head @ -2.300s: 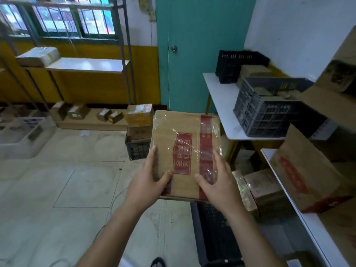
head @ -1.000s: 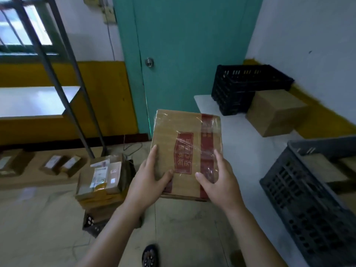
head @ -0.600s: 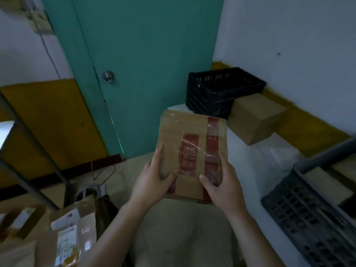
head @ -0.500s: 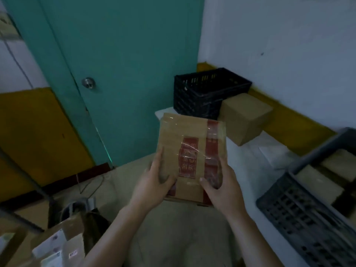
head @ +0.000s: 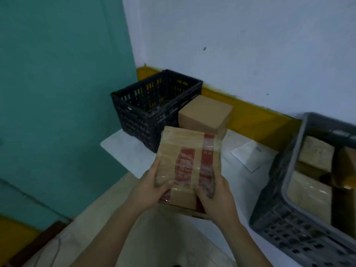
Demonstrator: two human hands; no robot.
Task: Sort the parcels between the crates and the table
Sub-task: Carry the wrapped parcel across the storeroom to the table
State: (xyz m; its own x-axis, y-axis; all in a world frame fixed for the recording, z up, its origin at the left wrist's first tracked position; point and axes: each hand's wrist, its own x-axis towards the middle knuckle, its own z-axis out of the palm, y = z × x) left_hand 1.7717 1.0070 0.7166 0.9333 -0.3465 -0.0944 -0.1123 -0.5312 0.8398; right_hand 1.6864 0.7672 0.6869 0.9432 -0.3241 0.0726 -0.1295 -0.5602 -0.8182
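You hold the parcel (head: pixel 189 166) in both hands above the near-left edge of the counter (head: pixel 123 149): left hand (head: pixel 149 186) grips its near-left corner with thumb on top, right hand (head: pixel 216 195) grips the near-right corner, fingers clamped on the cardboard. Two-handed hold likely keeps the flat box level for set-down. Black crate (head: pixel 152 105) sits at the far-left corner, plain box (head: pixel 205 115) just beside it on the right. Grey crate (head: pixel 300 191), right, already holds parcels. A paper sheet (head: pixel 248 154) lies between. Open counter ahead is narrow; mind the near edge.
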